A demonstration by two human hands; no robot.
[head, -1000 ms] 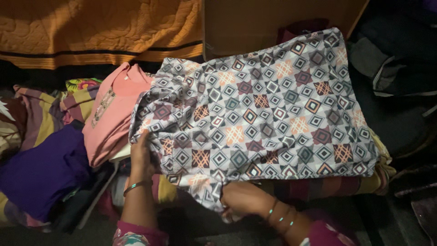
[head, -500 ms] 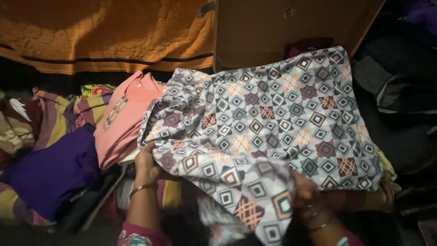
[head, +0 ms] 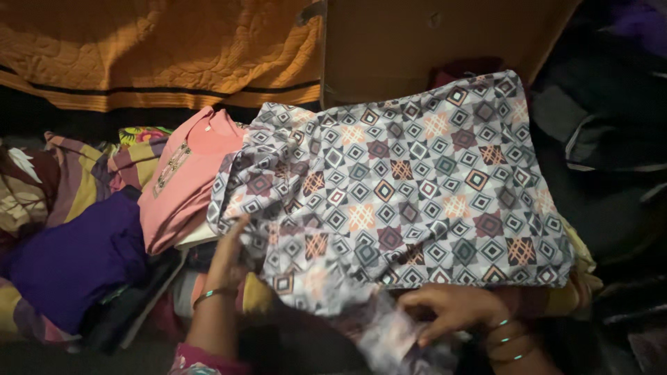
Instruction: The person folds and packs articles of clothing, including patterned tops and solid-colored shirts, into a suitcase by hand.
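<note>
Two hands | left hand (head: 229, 253) fingers on patterned garment (head: 410, 187) edge | right hand (head: 451, 309) fingers under hem

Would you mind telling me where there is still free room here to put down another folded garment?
Little is bare. The flat top of the patterned garment is open between the left hand and the right hand. Left of it, the pink top, purple cloth and striped fabric crowd together. The dark right side is unclear.

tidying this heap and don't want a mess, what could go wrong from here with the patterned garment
The patterned garment overlaps the pink top, so tugging with the left hand may drag it askew. The bunched hem under the right hand could crease in. The clothes pile looks uneven and might slump.
</note>
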